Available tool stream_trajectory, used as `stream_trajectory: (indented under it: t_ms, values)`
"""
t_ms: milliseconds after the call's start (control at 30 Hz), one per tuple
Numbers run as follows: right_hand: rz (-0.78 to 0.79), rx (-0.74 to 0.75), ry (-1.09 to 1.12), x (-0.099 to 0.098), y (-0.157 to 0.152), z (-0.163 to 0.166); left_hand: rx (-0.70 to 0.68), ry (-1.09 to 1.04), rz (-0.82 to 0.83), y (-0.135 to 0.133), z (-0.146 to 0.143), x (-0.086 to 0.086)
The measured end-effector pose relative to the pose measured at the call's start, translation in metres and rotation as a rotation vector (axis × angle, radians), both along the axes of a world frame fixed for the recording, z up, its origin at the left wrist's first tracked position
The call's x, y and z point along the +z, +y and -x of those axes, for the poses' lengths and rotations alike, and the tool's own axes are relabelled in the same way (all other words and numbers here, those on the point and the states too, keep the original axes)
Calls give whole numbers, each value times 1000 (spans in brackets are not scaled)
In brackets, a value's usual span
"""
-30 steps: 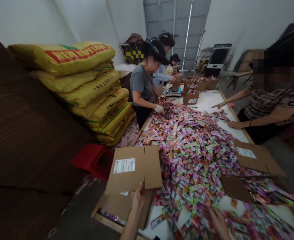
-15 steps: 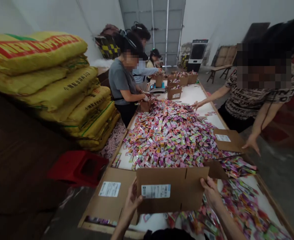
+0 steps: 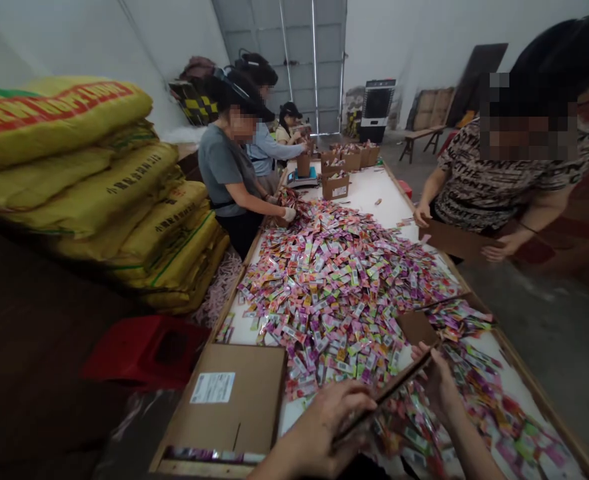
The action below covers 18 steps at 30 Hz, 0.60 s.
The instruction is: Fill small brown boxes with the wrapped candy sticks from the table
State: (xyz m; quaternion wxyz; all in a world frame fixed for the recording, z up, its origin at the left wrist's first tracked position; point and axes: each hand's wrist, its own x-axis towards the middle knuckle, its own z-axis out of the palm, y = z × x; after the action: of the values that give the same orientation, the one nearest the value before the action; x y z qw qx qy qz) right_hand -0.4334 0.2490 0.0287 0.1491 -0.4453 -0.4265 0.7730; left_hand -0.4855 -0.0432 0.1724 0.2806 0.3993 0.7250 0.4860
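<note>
A folded-flat cardboard box point(image 3: 397, 385) is between my hands, tilted and seen almost edge-on. My left hand point(image 3: 331, 420) grips its near end, fingers curled over the top edge. At its far end my right hand point(image 3: 439, 380) holds the other edge. Below and around them lie small colourful packets point(image 3: 334, 287), heaped on the white table. Just beyond my right hand, a brown cardboard flap point(image 3: 418, 328) sticks up by the packets. Left of my left hand rests flat cardboard point(image 3: 254, 380) with a white label.
On the right a co-worker point(image 3: 514, 180) holds a cardboard piece point(image 3: 454, 241). Other people point(image 3: 229, 167) work along the left side, near a scale point(image 3: 301, 177) and filled boxes point(image 3: 335, 187). Yellow sacks point(image 3: 89, 200) and a red stool point(image 3: 147, 350) stand at left. A wooden rim point(image 3: 539, 393) edges the table.
The cardboard box I hold has turned from facing me with its label to nearly edge-on, lower and rightward. The co-worker at right has lifted a cardboard piece off the packets.
</note>
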Motion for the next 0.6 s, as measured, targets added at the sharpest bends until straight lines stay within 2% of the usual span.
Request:
stream_trajectory:
  t_ms: [133,167,233,300,400,467,533,600]
  values:
    - [78,237,66,-2,-1,-25,375,75,7,-16,11,-68]
    - [89,292,62,-7,-3,-33,427,74,-12,-21,12,-86]
    - [69,361,25,-20,-10,-48,422,46,-29,-31,12,-118]
    - [-16,431,-41,-36,-20,-59,265,22,29,-40,8,-142]
    - [-193,527,-86,-59,-39,-68,-10,-3,147,-48,-3,-161]
    - [-226,498,-64,-69,-50,-68,-44,-22,143,-49,-10,-169]
    - [-164,409,-22,-73,-57,-66,82,-66,75,-46,-16,-177]
    - [-67,339,38,-73,-60,-65,300,-148,17,-40,-20,-184]
